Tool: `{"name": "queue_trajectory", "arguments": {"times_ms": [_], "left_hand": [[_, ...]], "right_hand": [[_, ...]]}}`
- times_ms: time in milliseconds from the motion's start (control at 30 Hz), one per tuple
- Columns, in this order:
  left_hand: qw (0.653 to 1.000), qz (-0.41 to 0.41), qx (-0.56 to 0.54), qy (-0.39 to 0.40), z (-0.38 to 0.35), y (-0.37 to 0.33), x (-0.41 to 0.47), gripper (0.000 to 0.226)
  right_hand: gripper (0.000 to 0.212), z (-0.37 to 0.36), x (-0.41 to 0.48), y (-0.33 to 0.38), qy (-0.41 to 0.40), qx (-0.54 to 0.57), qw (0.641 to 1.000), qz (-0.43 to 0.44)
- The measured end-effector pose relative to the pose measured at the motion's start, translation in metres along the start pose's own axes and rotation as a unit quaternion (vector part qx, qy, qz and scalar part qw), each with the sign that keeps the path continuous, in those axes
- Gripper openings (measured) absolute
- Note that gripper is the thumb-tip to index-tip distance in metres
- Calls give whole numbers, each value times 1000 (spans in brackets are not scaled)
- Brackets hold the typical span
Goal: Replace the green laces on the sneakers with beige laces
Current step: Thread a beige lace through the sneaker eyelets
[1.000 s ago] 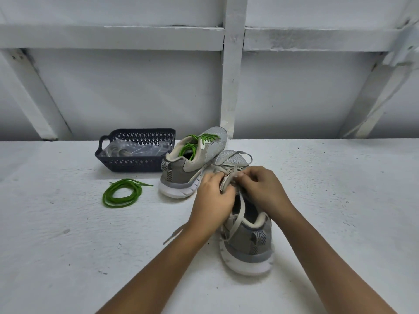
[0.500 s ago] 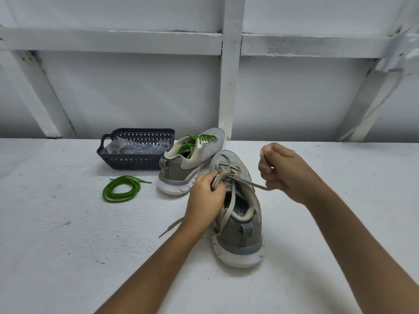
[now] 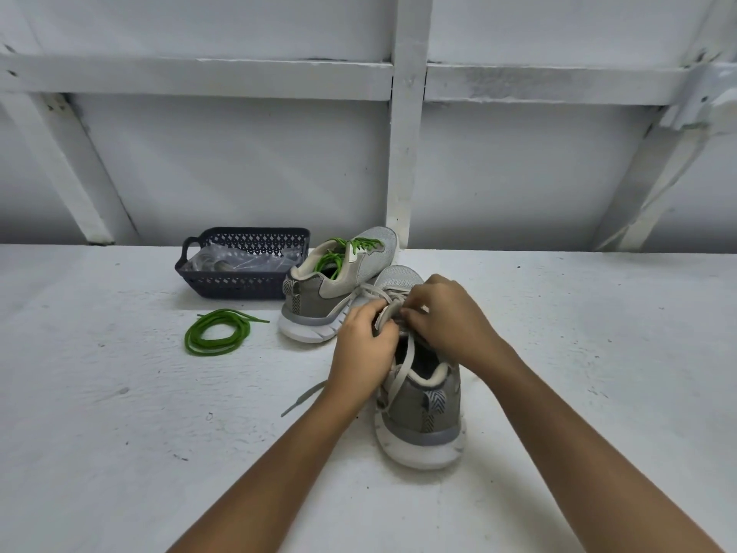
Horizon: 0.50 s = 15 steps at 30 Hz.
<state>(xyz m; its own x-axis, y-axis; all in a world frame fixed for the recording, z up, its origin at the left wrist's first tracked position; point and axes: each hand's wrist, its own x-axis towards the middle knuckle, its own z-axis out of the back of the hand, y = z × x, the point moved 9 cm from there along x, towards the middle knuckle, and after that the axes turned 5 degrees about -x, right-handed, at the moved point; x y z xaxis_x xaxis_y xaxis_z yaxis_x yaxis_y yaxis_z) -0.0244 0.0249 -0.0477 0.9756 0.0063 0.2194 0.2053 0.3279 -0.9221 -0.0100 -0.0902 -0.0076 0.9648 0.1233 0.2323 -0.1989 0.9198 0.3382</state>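
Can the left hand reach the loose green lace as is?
Probably yes: the loose green lace lies in the open, only table between it and the left hand. That hand's grip is on the near shoe, so it must let go first.

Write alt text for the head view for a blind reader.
Left hand grips the near grey mesh sneaker while right hand pinches its flat beige lace. Behind on the white table: a green-laced grey sneaker, a coiled green lace, a dark perforated basket.
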Motion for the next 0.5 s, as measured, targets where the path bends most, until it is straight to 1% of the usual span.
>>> {"name": "queue_trajectory", "arguments": {"times_ms": [33,67,133,167,200,267,333,367,400,433,467,500], "left_hand": [[1000,1,-1,0,0,0,0,34],[1000,0,-1,1,-1,0,0,34],[1000,-5,4,3,-2,2,2,34],[1000,-5,7,4,-2,2,2,34],[1000,-4,9,3,-2,3,2,35],[1000,-2,9,1,-2,3,2,38],[1000,-4,4,-1,-2,3,2,40],[1000,-4,2,-2,-2,2,2,40],[1000,-5,0,-3,-2,2,2,40],[1000,-7,0,-3,-2,2,3,40],[1000,-7,0,-4,-2,2,3,40],[1000,-8,-1,-5,-2,2,3,40]], "right_hand": [[9,4,-2,-1,-13,46,999,7],[11,8,-6,-3,-13,108,994,11],[16,14,-18,-3,22,253,967,20],[18,19,-24,-2,38,301,953,27],[20,24,-30,-2,49,324,944,34],[23,32,-40,0,75,340,937,38],[16,33,-48,6,131,370,919,40],[15,31,-51,8,159,376,912,38],[18,29,-52,9,176,368,913,33],[22,26,-52,6,175,350,920,22],[23,25,-49,3,155,326,933,10],[21,26,-44,-2,115,292,949,-2]]}}
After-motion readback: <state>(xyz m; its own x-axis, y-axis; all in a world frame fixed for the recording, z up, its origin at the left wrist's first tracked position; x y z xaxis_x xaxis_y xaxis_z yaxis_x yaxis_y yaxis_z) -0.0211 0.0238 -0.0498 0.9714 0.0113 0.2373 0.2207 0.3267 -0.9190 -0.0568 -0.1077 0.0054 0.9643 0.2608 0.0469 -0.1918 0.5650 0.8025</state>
